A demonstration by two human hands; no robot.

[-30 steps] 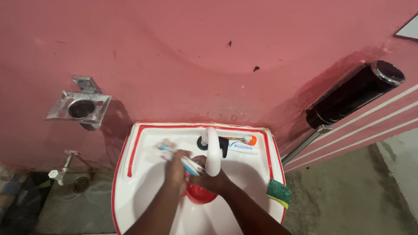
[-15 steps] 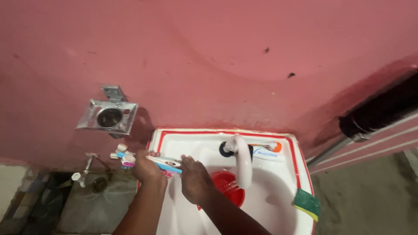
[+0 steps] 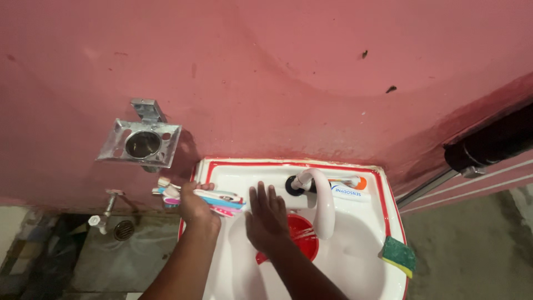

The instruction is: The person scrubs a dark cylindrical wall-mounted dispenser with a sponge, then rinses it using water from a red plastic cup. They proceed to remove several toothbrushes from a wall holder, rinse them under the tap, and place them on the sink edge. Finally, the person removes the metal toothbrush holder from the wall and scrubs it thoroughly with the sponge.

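- The bundle of toothbrushes (image 3: 201, 197) sits in the left hand (image 3: 195, 206), just over the left rim of the sink (image 3: 355, 266); the pink, blue and white handles lie roughly level, bristle heads sticking out past the sink's left edge and the other ends pointing toward the faucet.
- The left hand is closed around the middle of the bundle, fingers curled over the top, the forearm coming up from the bottom of the view and crossing the sink's left rim.
- The right hand (image 3: 267, 216) holds nothing: it is flat and open, palm down, fingers spread and pointing toward the wall, hovering over the sink's back ledge just right of the toothbrush ends. Whether it touches the ledge cannot be told.
- The right forearm runs diagonally from the lower middle of the view across the bowl.
- A red cup (image 3: 302, 244) lies in the sink bowl, partly covered by the right hand.
- A white faucet (image 3: 322, 200) curves out from the sink's back ledge, right of the right hand.
- A toothpaste tube (image 3: 348, 190) lies on the back ledge behind the faucet.
- A green and yellow sponge (image 3: 398, 255) rests on the sink's right rim.
- A metal holder (image 3: 141, 141) with a round opening is fixed to the pink wall (image 3: 277, 72), up and left of the sink.
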